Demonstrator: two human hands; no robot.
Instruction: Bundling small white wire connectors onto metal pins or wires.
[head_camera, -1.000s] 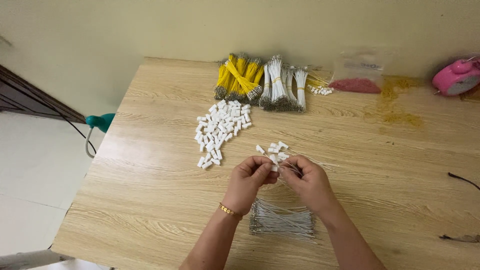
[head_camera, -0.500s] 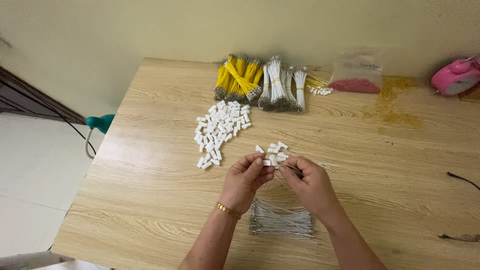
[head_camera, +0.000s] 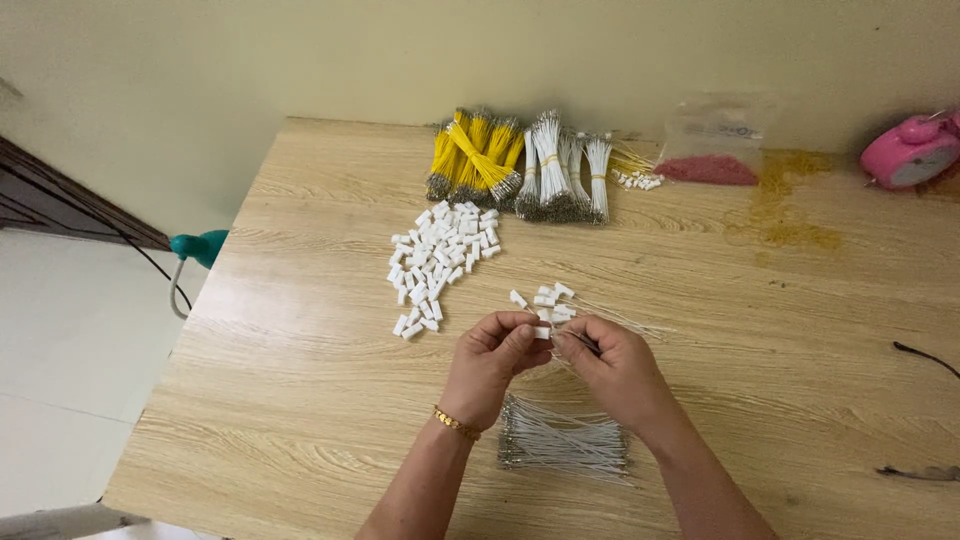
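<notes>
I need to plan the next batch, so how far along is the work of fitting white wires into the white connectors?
Done: a small cluster of connectors with wires attached lies just beyond the hands. In hand: the left hand pinches one white connector while the right hand holds a thin wire to it. Left: a big pile of loose connectors, a loose wire bundle and tied yellow and white bundles.

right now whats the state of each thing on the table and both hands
left hand: pinching a small white connector
right hand: pinching thin white wires at the connector
connector pile: loose, spread out
wire bunch: lying flat, under the wrists
yellow bundles: banded, lying
white bundles: banded, lying
plastic bag: partly filled with red bits
</notes>
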